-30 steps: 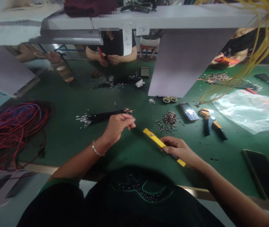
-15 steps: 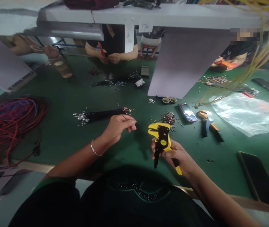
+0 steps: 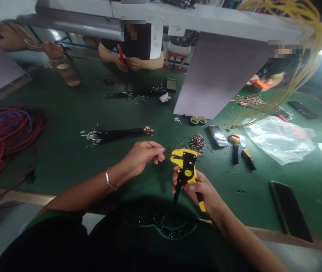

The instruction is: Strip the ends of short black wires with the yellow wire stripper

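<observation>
My left hand (image 3: 146, 156) pinches a thin black wire (image 3: 167, 152), whose short end points right toward the jaws of a wire stripper. My right hand (image 3: 196, 187) is closed around the handles of that yellow and black wire stripper (image 3: 188, 166). Its jaws face left and are parted, with the wire's tip close to them; whether it touches is too small to tell. Just beyond my left hand lies a bundle of black wires (image 3: 118, 134), with silvery ends at the left and coppery ends at the right. A pile of small cut pieces (image 3: 197, 142) sits behind the stripper.
Red and blue cables (image 3: 8, 132) are heaped at the left. To the right are a keypad phone (image 3: 218, 136), another wire stripper (image 3: 241, 149), a plastic bag (image 3: 282, 141) and a dark smartphone (image 3: 289, 211). A white divider (image 3: 211, 75) stands ahead; co-workers' hands hold tools beyond.
The wire stripper and my left hand have come closer together, and the wire's end now shows near the jaws. The whole view has shifted slightly.
</observation>
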